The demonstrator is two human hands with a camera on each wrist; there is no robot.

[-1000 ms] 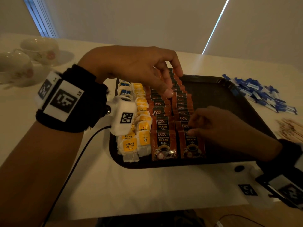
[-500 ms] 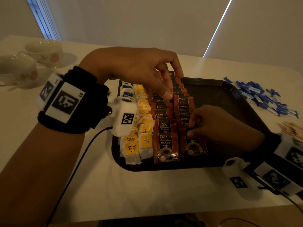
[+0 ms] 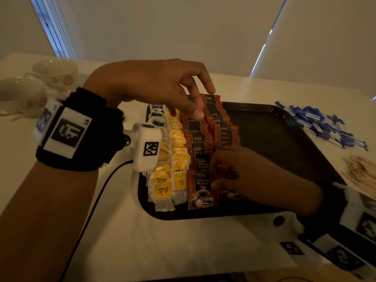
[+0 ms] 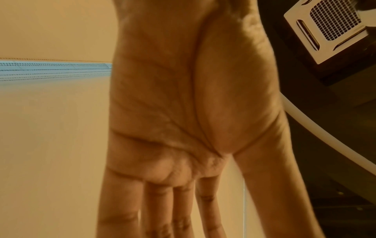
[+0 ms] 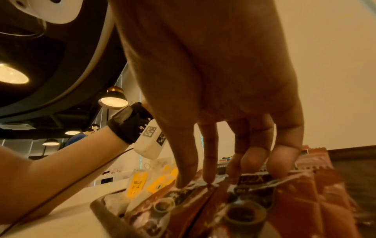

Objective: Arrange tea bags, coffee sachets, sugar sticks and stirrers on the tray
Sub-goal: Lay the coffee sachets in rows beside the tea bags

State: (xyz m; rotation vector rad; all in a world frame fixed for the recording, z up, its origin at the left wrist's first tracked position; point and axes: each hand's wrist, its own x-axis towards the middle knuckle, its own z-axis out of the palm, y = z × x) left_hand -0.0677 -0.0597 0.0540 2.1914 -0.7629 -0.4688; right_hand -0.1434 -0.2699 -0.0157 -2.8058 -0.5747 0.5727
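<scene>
Head view: the dark tray (image 3: pixel 274 127) is the landmark. Along its left side lie two rows of tea bags (image 3: pixel 173 159), and just right of them two overlapping rows of brown coffee sachets (image 3: pixel 201 157). The tray's right half is bare. Off the tray's right edge, on the white surface (image 3: pixel 162 245), sit a heap of blue sugar sticks (image 3: pixel 325 127) and, nearer, a bundle of stirrers (image 3: pixel 360 176). Two cups (image 3: pixel 55 72) stand off the tray's far-left corner. The left hand (image 3: pixel 154 86) hovers over the tray's far end, fingers loosely spread, their tips touching the farthest sachets. The right hand (image 3: pixel 258 180) rests on the nearest sachets of the right-hand row.

Left wrist view: only the left palm shows, fingers (image 4: pixel 122 209) straight and slightly apart, gripping nothing.

Right wrist view: the right hand's fingers (image 5: pixel 187 161) are bent down onto the sachets; they seem to press and nudge rather than pinch, though the blur leaves that uncertain.

Judged from this, tea and coffee are placed and are only being squared up. Sugar sticks and stirrers are still to be moved into the tray's bare right half.
</scene>
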